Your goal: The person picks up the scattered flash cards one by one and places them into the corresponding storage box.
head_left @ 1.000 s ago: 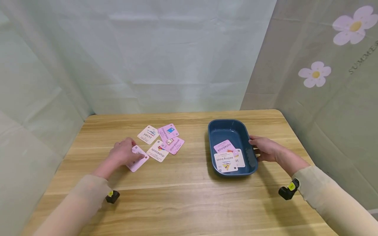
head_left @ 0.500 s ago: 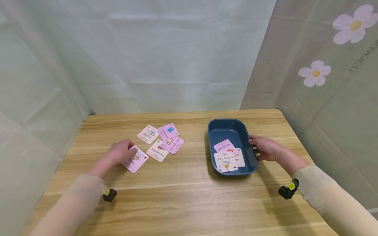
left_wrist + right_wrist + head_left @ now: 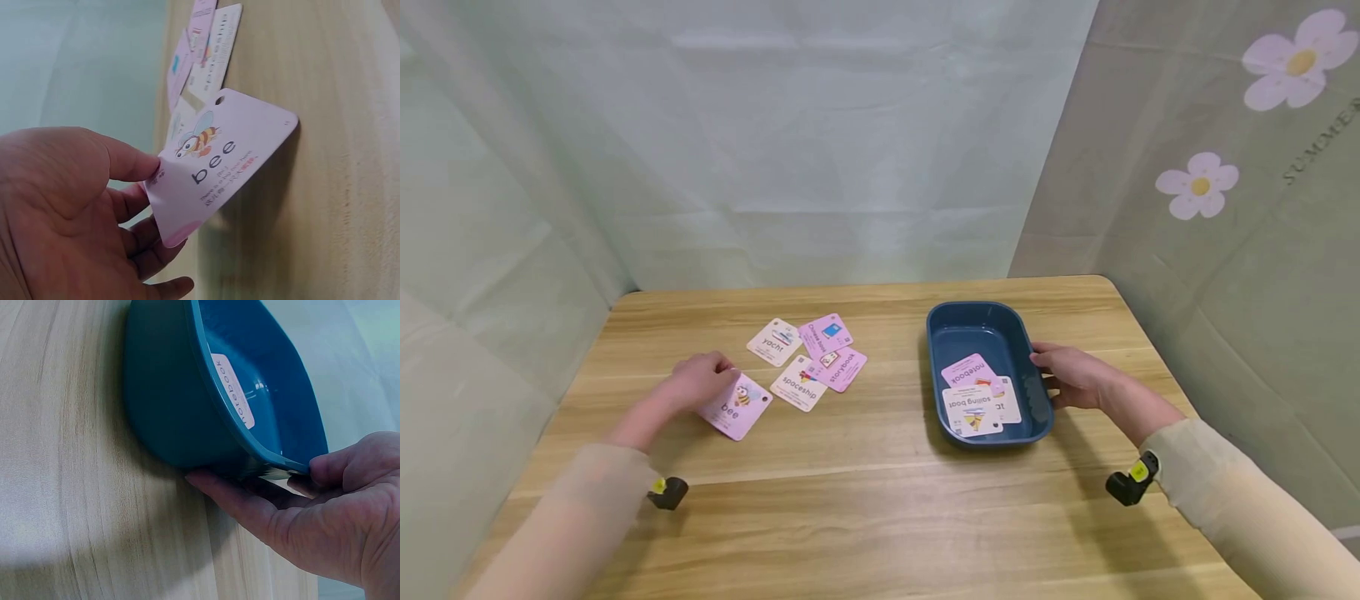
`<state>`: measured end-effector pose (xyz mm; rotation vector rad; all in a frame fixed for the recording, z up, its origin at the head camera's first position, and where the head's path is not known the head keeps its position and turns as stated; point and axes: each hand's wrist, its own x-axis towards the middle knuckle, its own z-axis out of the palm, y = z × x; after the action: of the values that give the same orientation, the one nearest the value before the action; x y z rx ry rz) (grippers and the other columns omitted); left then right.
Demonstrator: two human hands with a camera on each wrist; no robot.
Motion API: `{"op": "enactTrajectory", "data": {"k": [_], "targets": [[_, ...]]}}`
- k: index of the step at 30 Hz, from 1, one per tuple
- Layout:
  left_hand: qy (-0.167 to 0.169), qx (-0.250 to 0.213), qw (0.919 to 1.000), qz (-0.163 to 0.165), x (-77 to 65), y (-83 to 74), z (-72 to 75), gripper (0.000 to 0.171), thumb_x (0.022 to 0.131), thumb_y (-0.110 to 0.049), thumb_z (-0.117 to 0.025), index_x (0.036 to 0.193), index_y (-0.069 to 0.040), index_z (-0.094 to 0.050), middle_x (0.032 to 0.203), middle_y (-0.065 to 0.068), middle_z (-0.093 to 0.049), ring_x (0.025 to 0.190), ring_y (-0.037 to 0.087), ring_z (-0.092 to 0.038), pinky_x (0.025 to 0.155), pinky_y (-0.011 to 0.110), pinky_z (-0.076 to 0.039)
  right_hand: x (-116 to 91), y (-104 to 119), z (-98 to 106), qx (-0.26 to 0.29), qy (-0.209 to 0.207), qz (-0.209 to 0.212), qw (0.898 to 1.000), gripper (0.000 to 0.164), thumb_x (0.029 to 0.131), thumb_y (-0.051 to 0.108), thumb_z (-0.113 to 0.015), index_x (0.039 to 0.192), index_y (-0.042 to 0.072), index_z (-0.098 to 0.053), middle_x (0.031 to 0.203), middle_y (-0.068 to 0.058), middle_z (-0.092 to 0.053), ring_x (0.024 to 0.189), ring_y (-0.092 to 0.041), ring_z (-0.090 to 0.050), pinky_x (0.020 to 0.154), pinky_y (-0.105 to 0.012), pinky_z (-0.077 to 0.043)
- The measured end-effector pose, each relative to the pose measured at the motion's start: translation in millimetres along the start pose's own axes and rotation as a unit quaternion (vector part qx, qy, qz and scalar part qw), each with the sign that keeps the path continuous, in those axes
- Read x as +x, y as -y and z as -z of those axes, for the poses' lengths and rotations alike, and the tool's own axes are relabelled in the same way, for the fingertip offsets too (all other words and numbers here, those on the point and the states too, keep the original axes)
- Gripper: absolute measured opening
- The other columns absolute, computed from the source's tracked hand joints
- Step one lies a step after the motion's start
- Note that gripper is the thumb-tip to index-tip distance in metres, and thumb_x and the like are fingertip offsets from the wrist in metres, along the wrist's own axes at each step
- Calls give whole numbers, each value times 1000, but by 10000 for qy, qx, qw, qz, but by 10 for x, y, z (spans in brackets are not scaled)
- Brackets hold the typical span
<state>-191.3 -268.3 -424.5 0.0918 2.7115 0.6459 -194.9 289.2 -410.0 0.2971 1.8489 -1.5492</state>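
Observation:
My left hand [image 3: 700, 382] pinches a pink picture card [image 3: 215, 159] printed with a bee, thumb on its face and fingers behind it. In the left wrist view the card is tilted, one edge up off the wood. Just past it lie a white spaceship card [image 3: 800, 383], a white yacht card [image 3: 772, 343], a pink storybook card [image 3: 846, 368] and a pink Chinese book card [image 3: 824, 335], partly overlapping. My right hand [image 3: 1075, 377] holds the right side wall of a deep blue tray [image 3: 175, 394], with a fingertip at the rim.
Inside the tray lie a pink notebook card [image 3: 966, 369], a white sailing boat card [image 3: 973, 410] and another white card [image 3: 1011, 406] partly covered. Pale curtains [image 3: 820, 142] rise behind and beside the wooden table [image 3: 850, 517].
My left hand has slid slightly left and drawn back from over the bee card, so its picture and word now show. The right hand and tray have stayed put.

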Motion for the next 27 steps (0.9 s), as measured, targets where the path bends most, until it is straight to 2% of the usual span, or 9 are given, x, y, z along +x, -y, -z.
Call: {"op": "enactTrajectory", "data": {"k": [7, 11, 16, 22, 27], "targets": [[299, -580, 9978, 122, -54, 10, 89, 36, 107, -21, -49, 123, 11, -56, 99, 19, -58, 92, 31, -54, 73, 36, -45, 21, 0, -9, -15, -4, -4, 10000, 58, 113, 19, -23, 164, 9, 2, 165, -28, -7, 148, -50, -17, 109, -71, -30], [356, -933, 9950, 98, -74, 19, 128, 37, 108, -22, -47, 123, 11, -55, 102, 19, -59, 93, 29, -54, 73, 35, -45, 18, 4, -8, -11, -7, 6, 10000, 57, 113, 18, -23, 164, 9, 2, 165, -28, -7, 148, -50, -17, 108, -71, -30], [413, -1111, 9929, 97, -91, -7, 191, 42, 108, -27, -46, 127, 10, -52, 109, 20, -60, 97, 29, -55, 75, 35, -46, 17, 2, -11, -4, -10, 8, 10000, 57, 113, 18, -22, 164, 9, 2, 165, -28, -8, 147, -50, -17, 108, -71, -30], [251, -1202, 9924, 78, -112, -79, 238, 44, 109, -31, -45, 129, 8, -52, 111, 21, -58, 97, 28, -55, 74, 34, -46, 14, 5, -14, -2, -19, -27, 10000, 57, 113, 18, -23, 164, 9, 2, 166, -28, -6, 148, -50, -16, 109, -71, -29], [62, -1273, 9918, -79, -125, -136, 260, 42, 108, -29, -47, 126, 8, -53, 110, 21, -59, 96, 28, -55, 73, 34, -46, 13, 11, -14, -10, -35, -42, 10000, 57, 113, 18, -23, 164, 9, 1, 165, -28, -6, 147, -50, -17, 109, -71, -30]]}}
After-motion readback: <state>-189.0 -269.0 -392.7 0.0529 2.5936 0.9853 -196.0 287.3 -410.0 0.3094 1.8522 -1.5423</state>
